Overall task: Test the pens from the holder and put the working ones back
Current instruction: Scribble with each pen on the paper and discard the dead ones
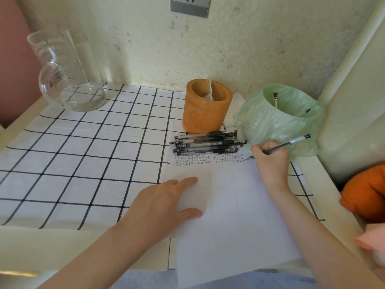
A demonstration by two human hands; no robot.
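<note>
My right hand point(270, 161) grips a black gel pen point(291, 142), its tip touching the white paper point(229, 215) at the end of several rows of small written marks point(208, 159). My left hand point(166, 201) lies flat on the paper's left side with fingers spread. A pile of several black pens point(206, 141) lies on the paper's far edge. Behind the pile stands the orange pen holder point(206, 109), with one clear item leaning inside it.
A small bin lined with a green plastic bag point(279, 119) stands at the right with pens in it. A glass jug point(66, 74) stands at the back left on the checked cloth point(83, 155). An orange cushion point(366, 192) lies at the right edge.
</note>
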